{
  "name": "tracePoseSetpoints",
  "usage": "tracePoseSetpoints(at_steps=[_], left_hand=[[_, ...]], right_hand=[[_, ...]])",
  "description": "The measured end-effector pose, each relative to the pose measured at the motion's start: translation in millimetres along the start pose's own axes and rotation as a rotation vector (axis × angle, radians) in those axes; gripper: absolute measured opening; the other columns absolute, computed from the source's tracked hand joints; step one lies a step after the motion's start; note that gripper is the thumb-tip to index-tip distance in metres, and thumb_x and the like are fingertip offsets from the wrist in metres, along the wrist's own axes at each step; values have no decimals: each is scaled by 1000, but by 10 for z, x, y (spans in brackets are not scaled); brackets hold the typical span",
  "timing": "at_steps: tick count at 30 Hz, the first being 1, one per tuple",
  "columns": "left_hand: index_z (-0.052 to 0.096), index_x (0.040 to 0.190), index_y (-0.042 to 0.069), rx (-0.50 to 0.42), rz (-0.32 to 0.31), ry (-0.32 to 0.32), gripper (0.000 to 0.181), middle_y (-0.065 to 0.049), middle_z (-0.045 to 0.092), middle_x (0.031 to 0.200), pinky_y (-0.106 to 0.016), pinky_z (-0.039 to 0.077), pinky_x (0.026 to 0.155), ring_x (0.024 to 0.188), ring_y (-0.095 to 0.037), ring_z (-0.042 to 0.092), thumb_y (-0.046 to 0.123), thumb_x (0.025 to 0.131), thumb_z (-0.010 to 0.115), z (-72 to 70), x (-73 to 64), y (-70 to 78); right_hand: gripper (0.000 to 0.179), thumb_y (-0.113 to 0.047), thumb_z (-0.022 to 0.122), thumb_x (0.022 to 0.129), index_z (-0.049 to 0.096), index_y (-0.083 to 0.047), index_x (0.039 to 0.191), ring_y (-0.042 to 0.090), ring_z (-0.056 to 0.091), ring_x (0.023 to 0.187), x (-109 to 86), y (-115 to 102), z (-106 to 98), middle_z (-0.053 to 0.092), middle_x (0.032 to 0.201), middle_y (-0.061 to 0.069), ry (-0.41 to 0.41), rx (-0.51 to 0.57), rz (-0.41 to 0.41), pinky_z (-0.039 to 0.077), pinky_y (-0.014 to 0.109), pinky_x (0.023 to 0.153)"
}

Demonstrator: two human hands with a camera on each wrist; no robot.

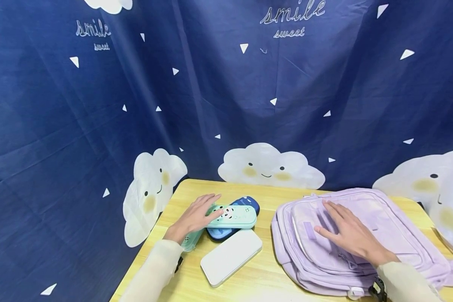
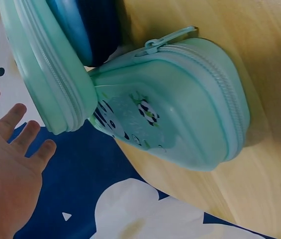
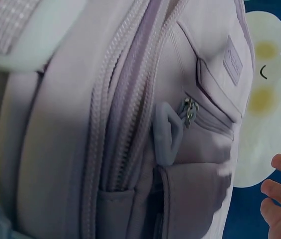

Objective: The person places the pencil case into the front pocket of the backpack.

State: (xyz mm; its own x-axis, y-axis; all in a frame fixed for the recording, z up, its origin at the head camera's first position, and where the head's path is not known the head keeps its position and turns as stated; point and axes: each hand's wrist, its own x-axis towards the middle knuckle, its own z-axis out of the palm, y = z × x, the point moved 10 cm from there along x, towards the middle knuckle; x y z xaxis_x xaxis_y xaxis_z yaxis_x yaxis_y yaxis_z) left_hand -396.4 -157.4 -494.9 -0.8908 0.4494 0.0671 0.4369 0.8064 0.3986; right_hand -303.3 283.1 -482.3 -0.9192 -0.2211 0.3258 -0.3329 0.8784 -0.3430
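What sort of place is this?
Perhaps a makeshift study or filming corner: a dark blue curtain printed with smiling clouds hangs behind a wood-toned table bearing a lilac backpack.

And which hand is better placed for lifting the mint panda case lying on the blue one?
Probably the left hand: it is close to that mint panda case, fingers open. The right hand is over the lilac backpack, farther away.

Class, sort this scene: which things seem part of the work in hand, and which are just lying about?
Likely part of it:
- left hand, near the upper green panda case and second green panda case
- right hand, near the lilac backpack

Likely just there:
- blue case
- white case
- wooden table
- cloud-print curtain
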Motion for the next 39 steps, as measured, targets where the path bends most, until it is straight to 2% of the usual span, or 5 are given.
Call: tracePoseSetpoints(at_steps=[9,27,32,36,39], left_hand=[[40,170,30,-11,10,16,76,-7,39,176,-65,32,130,164,-34,34,68,106,54,-18,-72,-5],[42,170,27,-24,-11,12,77,-10,38,177,-65,29,132,164,-38,32,68,106,56,56,-175,-94],[42,169,26,-40,-12,14,77,-12,38,176,-69,30,130,165,-41,31,67,105,57,85,-188,-129],[41,170,27,-51,-23,2,78,-13,36,177,-70,29,129,165,-41,30,67,104,59,109,-214,-162],[41,170,28,-46,-38,-2,80,-12,34,178,-71,31,128,165,-40,30,69,104,59,145,-218,-199]], right_hand=[[92,-50,84,91,49,-3,162,54,51,139,-99,-101,20,53,157,28,61,-5,-64,42,72,111],[94,-57,82,92,49,-7,163,48,49,148,-280,-305,127,52,164,20,28,2,-57,44,67,114],[94,-56,82,92,47,-8,165,46,49,148,-351,-340,148,52,165,19,31,7,-55,23,35,136],[93,-54,85,89,51,-7,162,46,52,145,-398,-412,152,55,161,18,67,2,-91,1,8,126],[94,-53,88,87,52,-8,161,45,54,142,-425,-460,162,57,159,18,92,-6,-123,-1,5,124]])
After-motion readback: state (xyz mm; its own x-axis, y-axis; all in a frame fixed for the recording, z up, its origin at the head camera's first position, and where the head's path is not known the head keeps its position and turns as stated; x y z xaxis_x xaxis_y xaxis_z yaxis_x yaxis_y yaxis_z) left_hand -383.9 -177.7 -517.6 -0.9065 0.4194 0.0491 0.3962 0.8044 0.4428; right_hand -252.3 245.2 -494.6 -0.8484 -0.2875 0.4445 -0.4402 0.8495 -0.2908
